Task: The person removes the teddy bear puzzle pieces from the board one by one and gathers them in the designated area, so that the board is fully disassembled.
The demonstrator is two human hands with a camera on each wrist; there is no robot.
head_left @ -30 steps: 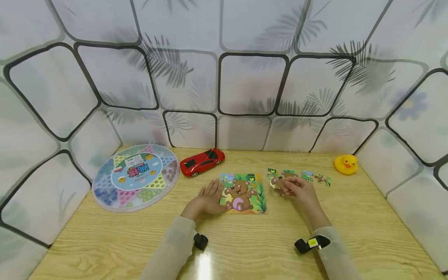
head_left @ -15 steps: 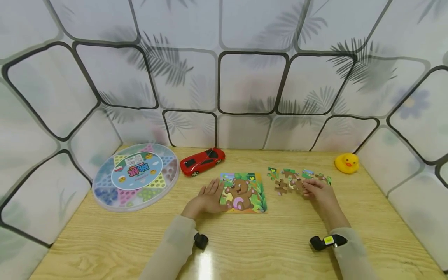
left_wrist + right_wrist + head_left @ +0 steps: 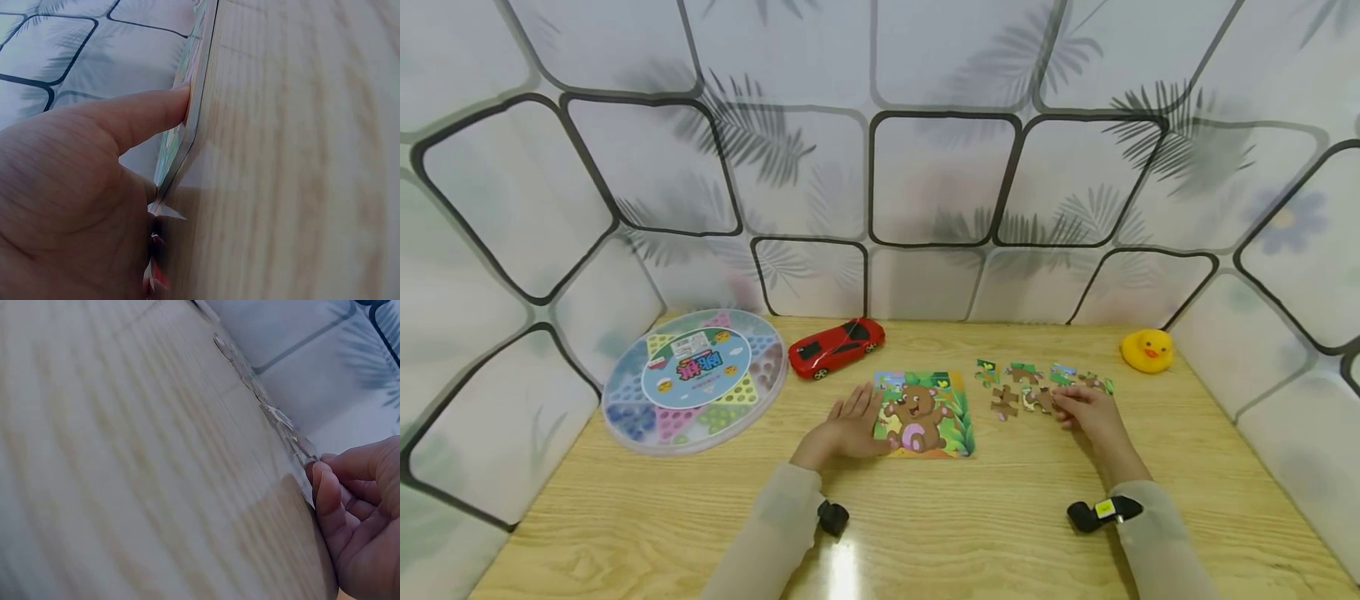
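A bear picture puzzle board [image 3: 927,417] lies on the table in the middle of the head view. My left hand [image 3: 848,427] rests along its left side with fingers extended, and the thumb touches the board's near edge in the left wrist view. To the right, my right hand [image 3: 1093,415] pinches a brown jigsaw piece [image 3: 1042,401] between thumb and fingers, low over the table. Left of that piece lies another brown jigsaw piece [image 3: 1004,402]. Several loose pieces form a row behind, among them a green one [image 3: 987,372]. The fingertips partly cover the pinched piece.
A red toy car [image 3: 837,347] stands behind the board. At the left is a round Chinese checkers board [image 3: 696,382] with a clear cover. A yellow rubber duck [image 3: 1147,351] sits at the back right. A patterned curtain [image 3: 940,183] encloses the table's far side.
My right hand has moved right with a brown jigsaw piece, away from the other brown piece, then stayed nearly still. The left hand has kept its place on the board.
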